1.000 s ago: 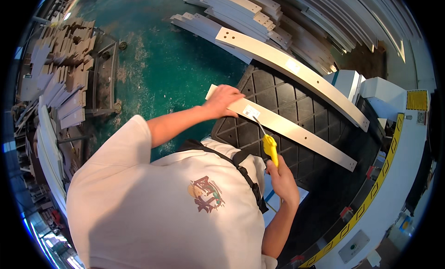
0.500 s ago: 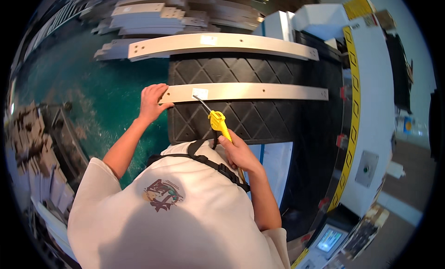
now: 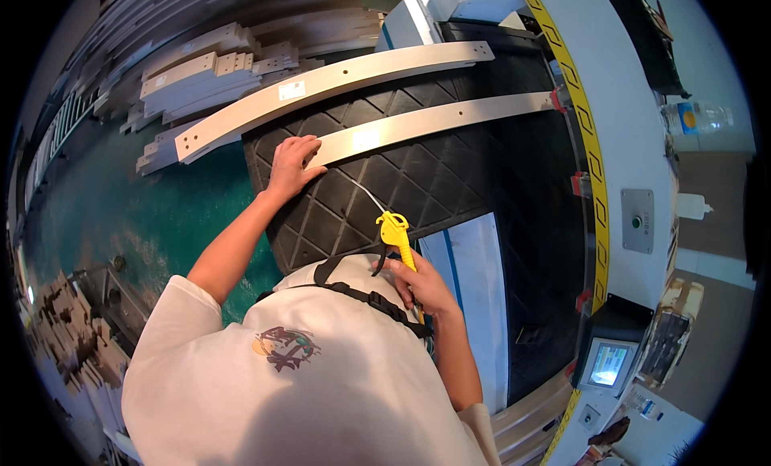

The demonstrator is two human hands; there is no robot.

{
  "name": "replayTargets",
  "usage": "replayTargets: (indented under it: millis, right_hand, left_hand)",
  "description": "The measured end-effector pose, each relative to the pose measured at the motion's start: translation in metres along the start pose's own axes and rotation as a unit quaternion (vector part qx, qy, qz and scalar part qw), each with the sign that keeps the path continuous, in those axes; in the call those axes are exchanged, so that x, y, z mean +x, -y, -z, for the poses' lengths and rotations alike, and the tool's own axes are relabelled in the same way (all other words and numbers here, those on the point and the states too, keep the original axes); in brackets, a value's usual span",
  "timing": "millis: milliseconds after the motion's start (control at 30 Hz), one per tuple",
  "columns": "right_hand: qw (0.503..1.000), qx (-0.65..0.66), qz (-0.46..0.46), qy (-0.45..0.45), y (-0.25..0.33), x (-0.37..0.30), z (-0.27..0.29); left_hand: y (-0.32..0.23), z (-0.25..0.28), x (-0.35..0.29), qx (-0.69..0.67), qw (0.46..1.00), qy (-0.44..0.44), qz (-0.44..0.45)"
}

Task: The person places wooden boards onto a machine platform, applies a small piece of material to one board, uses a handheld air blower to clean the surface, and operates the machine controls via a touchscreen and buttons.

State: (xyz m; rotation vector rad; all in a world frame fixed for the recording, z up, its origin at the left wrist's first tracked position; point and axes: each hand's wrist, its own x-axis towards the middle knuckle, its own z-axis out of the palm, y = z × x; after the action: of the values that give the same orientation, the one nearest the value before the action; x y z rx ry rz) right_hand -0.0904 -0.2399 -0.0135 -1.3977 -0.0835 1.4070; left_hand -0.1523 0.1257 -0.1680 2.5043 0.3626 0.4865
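Note:
My left hand point(image 3: 292, 170) grips the near-left end of a pale wooden slat point(image 3: 414, 128), fingers on top and thumb at its front edge. The slat lies across a black ribbed mat point(image 3: 321, 217), a white label on its face, its right end at a red fitting point(image 3: 557, 100). In my right hand point(image 3: 427, 288) is a yellow air blow gun point(image 3: 394, 230), held by its handle close to my body. Its thin metal nozzle points toward the slat, apart from it. A second, curved wooden slat point(image 3: 321, 91) with drilled holes lies along the mat's far side.
Stacked wooden slats point(image 3: 201, 84) stand at the far left, and a heap of wood pieces point(image 3: 72, 329) at the lower left. A white machine rail with a yellow strip point(image 3: 590, 161) runs along the right, with a lit screen point(image 3: 608, 364) near its lower end. A plastic bottle point(image 3: 707, 118) lies beyond it.
The view has turned. My left hand has pushed the nearer slat to the right over the mat, its end now at the red fitting. The blow gun's nozzle has come away from the slat.

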Motion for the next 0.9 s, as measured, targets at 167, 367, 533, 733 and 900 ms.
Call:
replayTargets:
  millis: [167, 367, 533, 733, 900]
  right_hand:
    - [0.999, 0.031, 0.003, -0.016, -0.004, -0.006, 0.008]
    - [0.996, 0.088, 0.016, -0.026, -0.001, -0.010, 0.016]
    - [0.990, 0.130, 0.022, -0.048, 0.009, -0.019, 0.026]
    - [0.977, 0.180, 0.029, -0.112, 0.001, -0.033, 0.045]
    - [0.972, 0.188, 0.029, -0.136, -0.006, -0.034, 0.047]
  left_hand:
    - [-0.011, -0.016, 0.023, -0.011, 1.000, -0.002, -0.008]
    - [-0.023, -0.027, 0.040, -0.009, 1.000, -0.002, -0.017]
    - [-0.018, -0.033, 0.049, -0.003, 1.000, -0.011, -0.022]
    - [-0.005, -0.031, 0.063, 0.005, 1.000, -0.007, -0.024]
    - [0.000, -0.028, 0.073, 0.015, 0.999, -0.010, -0.033]
